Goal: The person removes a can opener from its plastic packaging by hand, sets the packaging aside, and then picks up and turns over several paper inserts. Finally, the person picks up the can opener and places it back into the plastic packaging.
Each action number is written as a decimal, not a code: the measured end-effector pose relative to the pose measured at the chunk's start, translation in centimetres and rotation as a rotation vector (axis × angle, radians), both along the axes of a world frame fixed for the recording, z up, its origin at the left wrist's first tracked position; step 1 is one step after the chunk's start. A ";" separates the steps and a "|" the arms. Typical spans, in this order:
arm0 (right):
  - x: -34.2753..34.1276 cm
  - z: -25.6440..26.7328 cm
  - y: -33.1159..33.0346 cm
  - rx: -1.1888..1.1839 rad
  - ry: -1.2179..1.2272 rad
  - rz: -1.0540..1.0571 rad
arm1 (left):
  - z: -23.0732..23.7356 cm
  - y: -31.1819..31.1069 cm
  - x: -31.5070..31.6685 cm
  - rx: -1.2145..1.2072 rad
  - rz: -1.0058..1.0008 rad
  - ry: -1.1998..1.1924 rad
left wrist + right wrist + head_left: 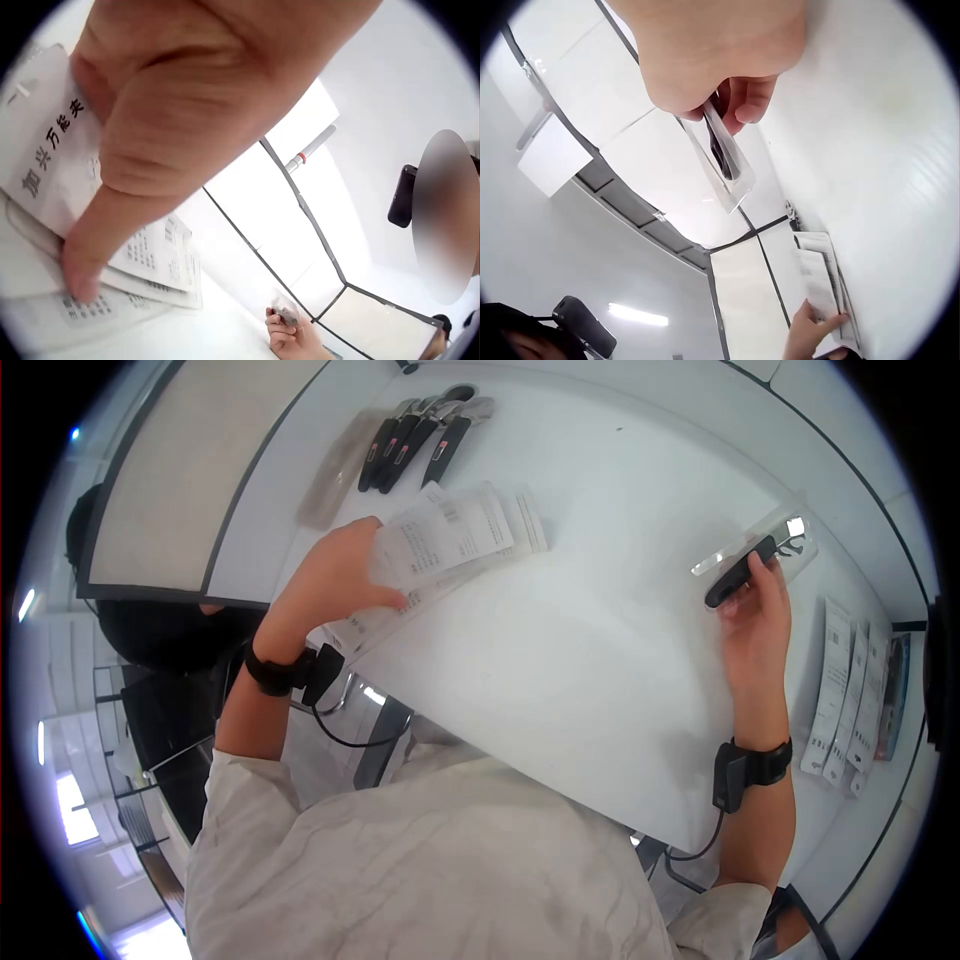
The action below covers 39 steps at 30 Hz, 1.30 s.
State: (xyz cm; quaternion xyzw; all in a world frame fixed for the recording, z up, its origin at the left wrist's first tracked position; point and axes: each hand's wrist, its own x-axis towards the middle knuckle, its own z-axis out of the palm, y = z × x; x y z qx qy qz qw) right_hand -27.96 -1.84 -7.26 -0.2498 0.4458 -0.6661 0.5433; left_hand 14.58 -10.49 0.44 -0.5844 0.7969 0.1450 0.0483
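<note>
Right hand out over the right side of the white table; I see its thumb and fingers pinching a slim black-handled tool together with a clear plastic pack. From the right wrist I make out a dark part of the tool between the pack's transparent walls; how far in it sits, I cannot tell. Left hand, near side of the table: I read it as gripping a stack of white printed packets, thumb pressed on the lower ones, other fingers partly hidden by the top one. Clear plastic edges show around the printed cards in my left wrist view, large black characters on the uppermost; contents beyond the cards I can't make out. Beyond that hand, four black-handled metal-headed tools lie loose, side by side, next to a long translucent tan-grey plastic piece. Far right, along the white side panel, a row of long white printed sleeves overlaps, a bluish one at the end; their insides are too small to read.
</note>
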 end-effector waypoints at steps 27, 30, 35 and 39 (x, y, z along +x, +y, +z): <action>0.0 -0.3 -0.2 0.005 -0.012 -0.024 | 0.3 0.0 1.8 0.052 0.011 0.080; 0.7 0.0 -0.3 0.013 -0.021 -0.071 | 0.1 -0.5 2.4 0.025 -0.016 0.093; 0.1 -0.5 -0.2 0.012 0.008 -0.033 | 0.5 -1.9 3.8 -0.011 -0.050 0.150; 0.1 -0.3 -0.1 0.011 0.018 -0.025 | 1.7 -2.1 3.5 -0.012 -0.045 0.186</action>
